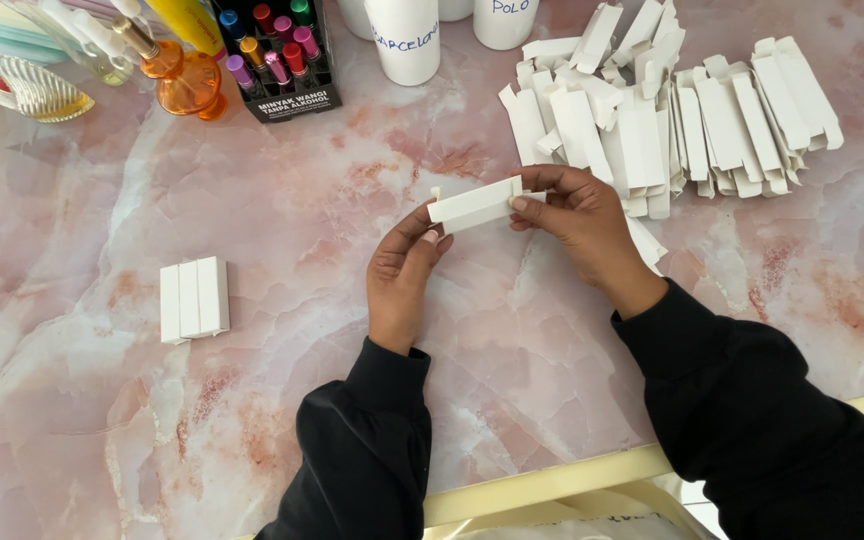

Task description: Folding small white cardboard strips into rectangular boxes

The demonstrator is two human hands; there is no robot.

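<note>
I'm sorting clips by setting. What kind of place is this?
Probably a small perfume packing table: a pile of flat white cartons, three folded white boxes, and a black rack of coloured vials on pink marble-look tabletop.

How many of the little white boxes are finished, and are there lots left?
Three finished boxes stand side by side on the pink table. The left hand and right hand both hold one box, partly folded. A big pile of flat boxes behind still waits, so most is left.
</note>
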